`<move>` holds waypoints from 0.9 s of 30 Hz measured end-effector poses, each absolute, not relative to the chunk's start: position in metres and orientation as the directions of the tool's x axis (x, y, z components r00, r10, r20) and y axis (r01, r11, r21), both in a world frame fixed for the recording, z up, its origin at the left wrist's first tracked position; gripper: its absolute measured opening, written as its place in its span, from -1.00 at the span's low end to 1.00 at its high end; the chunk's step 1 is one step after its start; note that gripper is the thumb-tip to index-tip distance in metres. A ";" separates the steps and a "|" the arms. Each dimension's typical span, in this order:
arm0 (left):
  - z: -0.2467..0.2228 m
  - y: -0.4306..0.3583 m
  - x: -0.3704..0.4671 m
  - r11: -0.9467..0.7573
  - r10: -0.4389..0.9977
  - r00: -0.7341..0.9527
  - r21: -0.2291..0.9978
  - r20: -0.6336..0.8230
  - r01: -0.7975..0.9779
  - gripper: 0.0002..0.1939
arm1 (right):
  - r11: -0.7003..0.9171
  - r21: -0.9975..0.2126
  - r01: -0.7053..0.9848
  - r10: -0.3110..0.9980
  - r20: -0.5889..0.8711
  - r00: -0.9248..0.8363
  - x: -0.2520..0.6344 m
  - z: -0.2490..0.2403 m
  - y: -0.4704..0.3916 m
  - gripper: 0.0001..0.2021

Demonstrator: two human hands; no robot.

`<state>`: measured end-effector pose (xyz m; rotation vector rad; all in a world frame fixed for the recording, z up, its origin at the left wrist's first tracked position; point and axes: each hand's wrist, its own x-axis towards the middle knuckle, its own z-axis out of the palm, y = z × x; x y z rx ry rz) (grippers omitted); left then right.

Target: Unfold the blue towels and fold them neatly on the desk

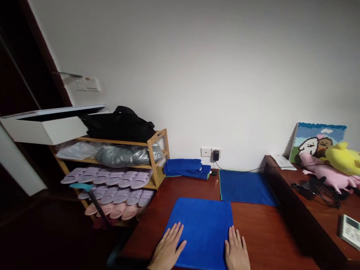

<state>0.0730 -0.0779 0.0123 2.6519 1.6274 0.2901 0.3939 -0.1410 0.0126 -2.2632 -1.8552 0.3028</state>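
Note:
A blue cloth lies flat on the reddish-brown wooden desk, its near edge close to the desk's front. My left hand rests on the cloth's left edge, palm down with the fingers stretched out. On the right edge lies my right hand, also flat, its fingers extended and partly on the wood. Behind, a second blue cloth with a green-edged side is spread near the wall. Several folded blue cloths are piled at the desk's back left.
Left of the desk stands a wooden rack with several slippers, a black bag and a white box. A raised ledge on the right holds plush toys and a white calculator-like device. A black plug sits in the wall socket.

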 end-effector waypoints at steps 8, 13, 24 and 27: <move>0.003 -0.083 0.039 -0.417 0.896 0.389 0.106 0.213 0.903 -0.32 | -0.183 -0.310 0.933 0.981 0.009 0.195 0.397 0.009 -0.140 -0.32; 0.002 -0.085 0.043 -0.412 0.893 0.379 0.100 0.244 0.906 -0.33 | -0.161 -0.347 0.924 0.979 0.060 0.193 0.394 0.004 -0.154 -0.32; 0.003 -0.087 0.041 -0.423 0.888 0.391 0.097 0.244 0.901 -0.35 | -0.118 -0.306 0.945 0.961 0.204 0.186 0.380 -0.032 -0.174 -0.31; 0.002 -0.086 0.036 -0.433 0.882 0.402 0.091 0.245 0.897 -0.36 | -0.107 -0.320 0.941 0.959 0.217 0.183 0.381 -0.034 -0.172 -0.31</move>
